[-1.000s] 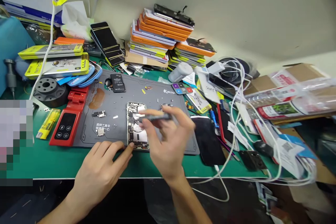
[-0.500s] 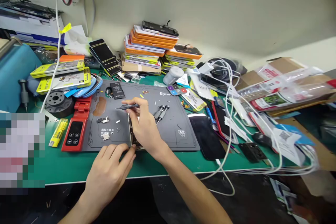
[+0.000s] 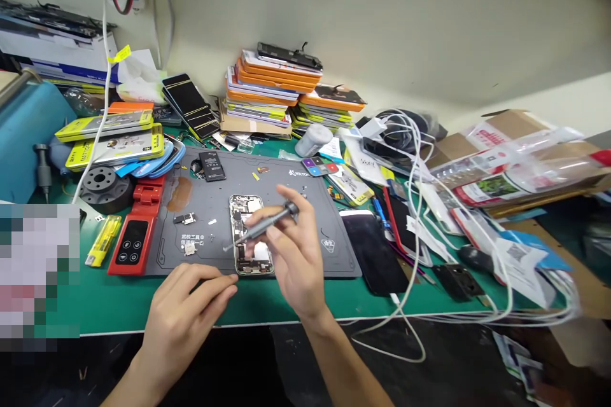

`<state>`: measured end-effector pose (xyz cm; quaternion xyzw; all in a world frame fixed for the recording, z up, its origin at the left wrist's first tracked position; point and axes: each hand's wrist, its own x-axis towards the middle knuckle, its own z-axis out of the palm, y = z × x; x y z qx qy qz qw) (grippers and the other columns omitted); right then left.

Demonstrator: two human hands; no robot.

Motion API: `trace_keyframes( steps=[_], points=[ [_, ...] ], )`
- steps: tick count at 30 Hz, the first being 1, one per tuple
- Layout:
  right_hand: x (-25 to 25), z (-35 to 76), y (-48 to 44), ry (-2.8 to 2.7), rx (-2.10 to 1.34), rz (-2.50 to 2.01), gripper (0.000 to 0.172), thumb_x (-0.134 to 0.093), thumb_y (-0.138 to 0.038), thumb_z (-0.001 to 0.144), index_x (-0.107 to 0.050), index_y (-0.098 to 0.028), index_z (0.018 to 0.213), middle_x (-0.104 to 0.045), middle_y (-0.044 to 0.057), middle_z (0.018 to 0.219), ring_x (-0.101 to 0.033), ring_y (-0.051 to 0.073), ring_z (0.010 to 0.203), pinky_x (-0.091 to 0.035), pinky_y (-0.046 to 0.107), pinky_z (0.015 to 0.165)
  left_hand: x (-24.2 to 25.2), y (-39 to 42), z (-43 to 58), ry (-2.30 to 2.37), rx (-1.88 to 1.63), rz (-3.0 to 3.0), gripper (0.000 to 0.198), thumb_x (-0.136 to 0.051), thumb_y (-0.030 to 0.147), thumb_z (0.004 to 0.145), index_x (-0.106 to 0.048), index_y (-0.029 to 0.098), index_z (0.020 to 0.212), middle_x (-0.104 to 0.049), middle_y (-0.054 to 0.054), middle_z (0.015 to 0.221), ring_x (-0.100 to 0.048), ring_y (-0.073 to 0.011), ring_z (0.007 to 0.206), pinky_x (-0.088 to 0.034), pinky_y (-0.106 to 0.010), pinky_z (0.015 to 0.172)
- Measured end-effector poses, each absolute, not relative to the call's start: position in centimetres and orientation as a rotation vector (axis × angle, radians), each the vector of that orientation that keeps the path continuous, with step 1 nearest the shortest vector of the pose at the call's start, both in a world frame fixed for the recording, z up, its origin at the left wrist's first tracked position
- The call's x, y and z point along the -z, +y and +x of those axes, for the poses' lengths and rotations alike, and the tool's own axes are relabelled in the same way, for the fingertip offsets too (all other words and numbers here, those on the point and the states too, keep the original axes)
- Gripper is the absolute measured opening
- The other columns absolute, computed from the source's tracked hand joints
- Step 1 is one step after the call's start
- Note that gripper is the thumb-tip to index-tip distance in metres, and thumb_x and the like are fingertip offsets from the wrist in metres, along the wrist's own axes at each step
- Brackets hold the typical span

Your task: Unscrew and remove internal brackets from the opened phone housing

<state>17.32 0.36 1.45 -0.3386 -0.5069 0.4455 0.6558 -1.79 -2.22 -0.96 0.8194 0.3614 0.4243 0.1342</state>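
Observation:
An opened phone [image 3: 248,210] with its insides showing lies on a grey work mat [image 3: 296,248]. My right hand [image 3: 293,261] is closed on a thin grey screwdriver [image 3: 265,224], held slanted above the phone with its tip pointing down and left. My left hand [image 3: 184,315] rests on the green table at the mat's front edge, fingers loosely curled, fingertips near the phone's lower end; nothing shows in it. Small loose parts [image 3: 185,219] and a black battery [image 3: 211,165] lie on the mat to the left.
A red device [image 3: 133,238] and a yellow lighter [image 3: 98,248] sit left of the mat. A dark phone screen [image 3: 370,248] lies to the right. Stacked orange boxes [image 3: 274,86] stand behind. White cables [image 3: 420,203], packages and cardboard crowd the right side.
My right hand has pulled back from the mat's middle toward me with the screwdriver, uncovering the phone. The screwdriver now slants down-left. My left hand has barely moved.

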Motion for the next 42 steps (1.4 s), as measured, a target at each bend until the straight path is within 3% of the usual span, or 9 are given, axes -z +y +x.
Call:
trace_keyframes(
  steps=[6,12,30,35,42],
  points=[
    [0.4,16.2,-2.9,-0.977,-1.094,-0.779,0.046,-0.071,-0.023,0.111,-0.053,-0.038,0.151,-0.071,-0.001,0.107,-0.065,0.01,0.074,-0.066,0.021,0.069,0.6,-2.1,-2.3,1.043,-1.273,2.064,0.019,-0.074,0.019,0.103,-0.076,0.023,0.122,-0.071,-0.001,0.103,-0.07,-0.01,0.096,-0.057,-0.019,0.086],
    [0.5,15.9,-2.9,-0.96,-1.128,-0.786,0.046,-0.07,-0.023,0.111,-0.053,-0.038,0.151,-0.072,0.0,0.109,-0.066,0.012,0.077,-0.067,0.023,0.071,0.3,-2.1,-2.4,1.01,-1.281,2.039,0.016,-0.072,0.011,0.102,-0.077,0.022,0.113,-0.072,0.0,0.098,-0.07,-0.0086,0.093,-0.058,-0.018,0.083],
    [0.6,16.1,-2.7,-1.005,-1.101,-0.771,0.047,-0.069,-0.018,0.11,-0.052,-0.035,0.15,-0.074,0.0,0.11,-0.068,0.012,0.074,-0.07,0.023,0.07,0.6,-2.4,-2.9,1.026,-1.235,2.067,0.029,-0.068,0.006,0.102,-0.077,0.023,0.123,-0.075,-0.003,0.105,-0.073,-0.0123,0.096,-0.061,-0.022,0.082],
    [0.4,15.8,-3.2,-1.09,-0.998,-0.806,0.048,-0.067,-0.015,0.11,-0.05,-0.036,0.15,-0.075,0.002,0.113,-0.071,0.013,0.08,-0.072,0.026,0.075,0.6,-2.5,-2.8,1.064,-1.23,2.064,0.029,-0.068,0.006,0.103,-0.077,0.023,0.124,-0.074,-0.001,0.105,-0.072,-0.0096,0.095,-0.059,-0.019,0.083],
    [0.5,16.2,-3.0,-1.04,-1.081,-0.771,0.042,-0.065,-0.024,0.114,-0.05,-0.036,0.151,-0.075,0.002,0.112,-0.072,0.013,0.077,-0.071,0.026,0.072,0.4,-2.3,-3.0,1.012,-1.169,2.097,0.027,-0.074,0.021,0.104,-0.074,0.025,0.131,-0.07,-0.002,0.11,-0.069,-0.0109,0.102,-0.057,-0.02,0.09]
  ],
)
